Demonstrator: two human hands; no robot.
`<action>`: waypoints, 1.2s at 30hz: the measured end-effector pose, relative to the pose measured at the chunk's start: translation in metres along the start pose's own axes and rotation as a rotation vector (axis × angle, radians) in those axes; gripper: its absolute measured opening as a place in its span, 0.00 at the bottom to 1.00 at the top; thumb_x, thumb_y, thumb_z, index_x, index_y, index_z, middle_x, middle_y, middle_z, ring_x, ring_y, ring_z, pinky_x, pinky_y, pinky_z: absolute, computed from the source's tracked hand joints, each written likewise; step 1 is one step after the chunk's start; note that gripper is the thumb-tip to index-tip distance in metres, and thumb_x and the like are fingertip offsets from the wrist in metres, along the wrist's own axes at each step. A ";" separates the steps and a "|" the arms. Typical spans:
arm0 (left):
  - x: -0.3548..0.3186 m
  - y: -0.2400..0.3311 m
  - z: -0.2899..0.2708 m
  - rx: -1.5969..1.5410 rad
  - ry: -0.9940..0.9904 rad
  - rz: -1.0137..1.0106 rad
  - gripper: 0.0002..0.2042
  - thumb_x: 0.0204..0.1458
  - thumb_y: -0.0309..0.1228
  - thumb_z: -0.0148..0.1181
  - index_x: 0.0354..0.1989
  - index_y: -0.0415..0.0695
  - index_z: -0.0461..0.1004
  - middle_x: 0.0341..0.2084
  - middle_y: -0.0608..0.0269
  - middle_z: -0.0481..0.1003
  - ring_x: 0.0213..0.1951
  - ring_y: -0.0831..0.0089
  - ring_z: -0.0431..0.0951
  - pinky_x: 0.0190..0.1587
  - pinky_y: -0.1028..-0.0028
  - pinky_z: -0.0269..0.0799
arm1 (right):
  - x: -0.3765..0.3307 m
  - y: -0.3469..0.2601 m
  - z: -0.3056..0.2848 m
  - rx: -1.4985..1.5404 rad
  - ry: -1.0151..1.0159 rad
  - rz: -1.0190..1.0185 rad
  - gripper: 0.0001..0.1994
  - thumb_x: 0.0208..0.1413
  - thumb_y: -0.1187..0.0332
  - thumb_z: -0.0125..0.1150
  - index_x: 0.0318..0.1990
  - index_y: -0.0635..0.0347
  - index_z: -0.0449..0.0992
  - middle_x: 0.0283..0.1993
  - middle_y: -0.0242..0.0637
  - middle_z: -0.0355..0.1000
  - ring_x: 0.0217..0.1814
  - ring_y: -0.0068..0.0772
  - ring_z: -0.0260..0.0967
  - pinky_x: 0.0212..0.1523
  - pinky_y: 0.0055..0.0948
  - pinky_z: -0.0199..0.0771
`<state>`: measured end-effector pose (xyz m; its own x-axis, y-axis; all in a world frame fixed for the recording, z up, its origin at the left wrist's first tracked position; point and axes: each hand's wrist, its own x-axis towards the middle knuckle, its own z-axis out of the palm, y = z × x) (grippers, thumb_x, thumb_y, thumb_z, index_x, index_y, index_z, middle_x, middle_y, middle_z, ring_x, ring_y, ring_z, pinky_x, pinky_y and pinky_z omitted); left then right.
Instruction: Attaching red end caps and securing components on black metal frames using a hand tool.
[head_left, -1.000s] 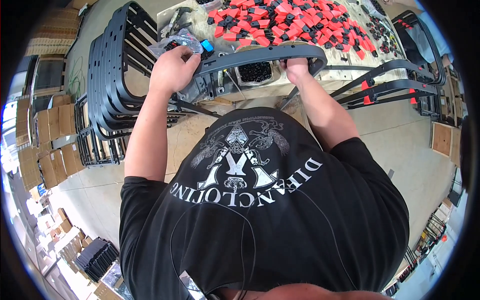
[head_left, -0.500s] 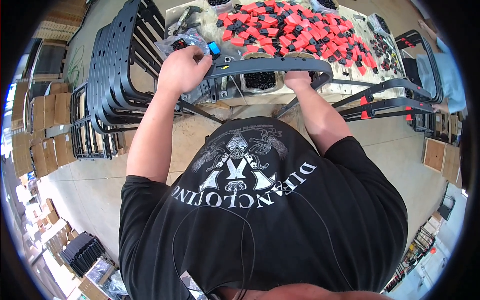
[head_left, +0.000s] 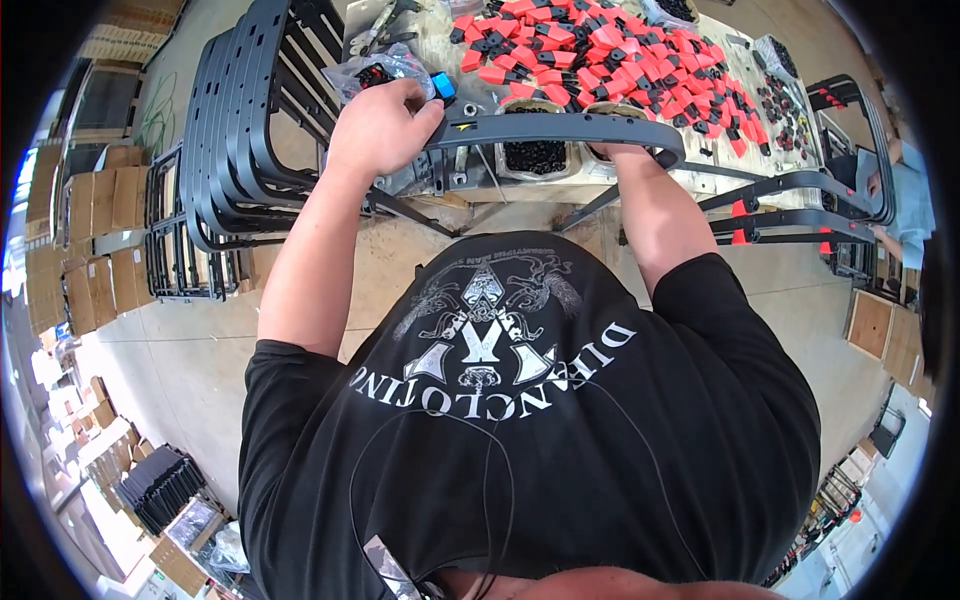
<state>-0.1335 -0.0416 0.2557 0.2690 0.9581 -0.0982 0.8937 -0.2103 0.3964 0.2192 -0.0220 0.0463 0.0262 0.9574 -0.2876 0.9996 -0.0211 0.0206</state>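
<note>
A dark grey metal frame with rounded corners spans the bench edge in front of me. My left hand is closed around its left part, thumb lying along the bar near a small yellow mark. My right hand reaches beneath the bar by its right bend; its fingers are hidden there. Just beyond is a bin, and left of it stands a bin of small black parts. A small blue object and a clear plastic bag lie beyond my left hand.
Red-and-black plastic pieces are heaped on the bench. Similar dark frames stand stacked at left; more frames with red pieces are at right, near another person's blue sleeve. Cardboard boxes line the far left.
The whole view has shifted slightly, so the bench and frame appear a little farther right. My left hand stays on the frame, and my right hand stays under the bar.
</note>
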 end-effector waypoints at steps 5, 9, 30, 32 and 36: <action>0.000 0.003 0.001 0.003 -0.004 -0.005 0.21 0.54 0.48 0.58 0.42 0.42 0.82 0.36 0.46 0.82 0.43 0.49 0.81 0.48 0.57 0.76 | 0.005 0.003 0.007 -0.052 -0.017 -0.007 0.19 0.66 0.56 0.46 0.54 0.48 0.82 0.60 0.43 0.76 0.63 0.50 0.72 0.65 0.53 0.66; 0.000 0.004 0.000 0.018 -0.014 -0.007 0.21 0.54 0.49 0.57 0.43 0.43 0.82 0.37 0.47 0.82 0.44 0.49 0.81 0.49 0.57 0.76 | 0.001 0.018 0.050 -0.082 0.268 -0.128 0.17 0.64 0.63 0.49 0.54 0.52 0.81 0.58 0.45 0.77 0.63 0.51 0.72 0.65 0.53 0.66; -0.052 0.034 0.053 -0.083 0.847 0.781 0.08 0.43 0.21 0.66 0.33 0.43 0.76 0.27 0.61 0.74 0.30 0.57 0.75 0.37 0.62 0.71 | -0.146 0.005 0.026 2.379 -0.734 -0.131 0.11 0.64 0.71 0.60 0.52 0.62 0.74 0.36 0.29 0.71 0.34 0.23 0.68 0.35 0.24 0.67; -0.068 0.043 0.082 -0.189 0.520 0.828 0.10 0.43 0.23 0.66 0.35 0.42 0.75 0.30 0.58 0.76 0.32 0.57 0.76 0.36 0.62 0.72 | -0.152 0.018 0.032 2.253 -0.809 -0.200 0.13 0.63 0.72 0.59 0.54 0.65 0.73 0.35 0.29 0.70 0.34 0.22 0.67 0.35 0.24 0.66; -0.038 0.055 0.166 -0.302 -0.158 0.282 0.14 0.51 0.33 0.63 0.45 0.41 0.77 0.41 0.49 0.78 0.43 0.49 0.79 0.46 0.59 0.76 | -0.175 0.050 0.040 2.004 -0.671 0.068 0.13 0.63 0.72 0.55 0.52 0.67 0.75 0.34 0.31 0.72 0.33 0.23 0.67 0.34 0.24 0.66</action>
<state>-0.0350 -0.1217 0.1296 0.5601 0.8248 -0.0770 0.6387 -0.3708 0.6742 0.2656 -0.2016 0.0597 -0.4017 0.7272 -0.5566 -0.3658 -0.6846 -0.6305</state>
